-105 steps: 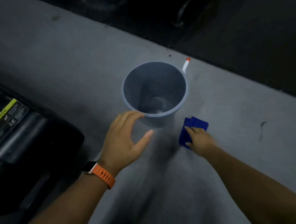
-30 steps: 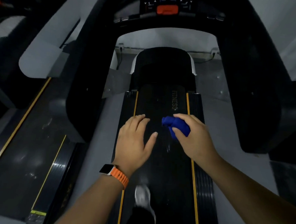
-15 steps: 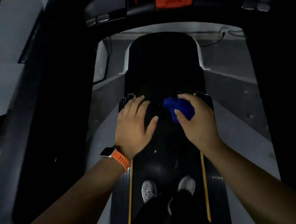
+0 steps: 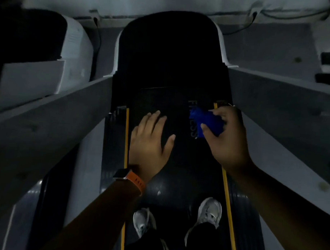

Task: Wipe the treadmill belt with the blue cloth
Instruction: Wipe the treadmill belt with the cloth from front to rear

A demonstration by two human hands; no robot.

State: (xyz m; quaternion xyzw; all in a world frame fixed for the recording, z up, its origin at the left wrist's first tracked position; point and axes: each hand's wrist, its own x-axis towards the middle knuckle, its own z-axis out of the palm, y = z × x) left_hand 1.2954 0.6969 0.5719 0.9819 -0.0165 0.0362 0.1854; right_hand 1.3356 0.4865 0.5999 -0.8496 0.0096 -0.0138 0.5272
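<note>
The black treadmill belt [image 4: 177, 162] runs away from me between two yellow stripes, with grey lettering near its front end. My right hand [image 4: 229, 140] grips a bunched blue cloth [image 4: 207, 122] over the right part of the belt, close to the lettering. My left hand [image 4: 150, 141], with an orange-strapped watch on the wrist, is spread flat and open over the left part of the belt. Whether the cloth touches the belt I cannot tell.
My two grey shoes [image 4: 209, 212] stand on the belt below the hands. The dark motor cover [image 4: 170, 50] rises at the belt's front end. Grey side frames [image 4: 54, 117] slope along both sides. A cable [image 4: 244, 24] lies on the floor beyond.
3.5 s ago my right hand touched the cloth on the floor beside a grey bucket. Now both hands are over the treadmill belt, lower and nearer its front end, the cloth shifted right.
</note>
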